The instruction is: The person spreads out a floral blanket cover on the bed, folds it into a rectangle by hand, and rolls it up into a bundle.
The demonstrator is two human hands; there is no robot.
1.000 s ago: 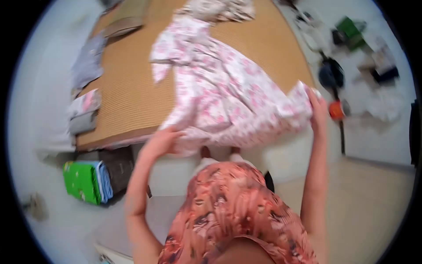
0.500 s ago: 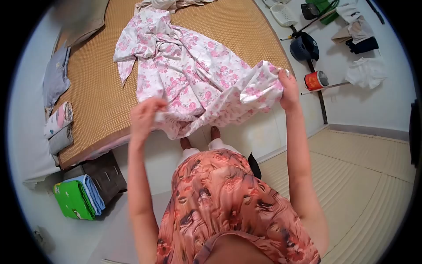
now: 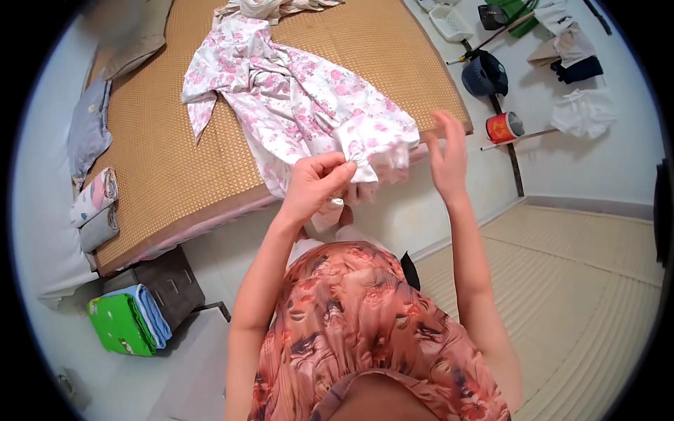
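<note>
Bedroom: A bed topped by a tan woven mat [image 3: 154, 168] fills the upper middle of the frame, its ribbed, glossy surface edged by a plain darker border.
Left side: A grey pillow [image 3: 91, 130] lies along the mat's edge, above a rolled printed cloth [image 3: 97, 196] and a smooth grey roll [image 3: 100, 226].
Bedside drawers: Beside dark drawers [image 3: 175, 281] sit a folded green cloth [image 3: 121, 326] and a light-blue one [image 3: 151, 317], stacked in soft layers.
Left hand: The left hand [image 3: 317, 184] reaches up and inward over the bed's near edge, wrist bent, its grip pinching a gathered edge of fabric between thumb and fingers.
Floral cloth: White with pink blossoms, the floral cloth [image 3: 309, 84] stretches diagonally across the mat, thin and deeply creased, a pointed flap at its left; its near end bunches at the bed's edge, partly blurred.
Right hand: The right hand [image 3: 447, 158] is raised just beside the cloth's right side, its grip spread, fingers apart and slightly curled; whether a fingertip touches fabric cannot be told.
Right wall: A round dark-blue container [image 3: 484, 76], a red can [image 3: 500, 129] and a crumpled white garment [image 3: 584, 114] line the pale wall.
</note>
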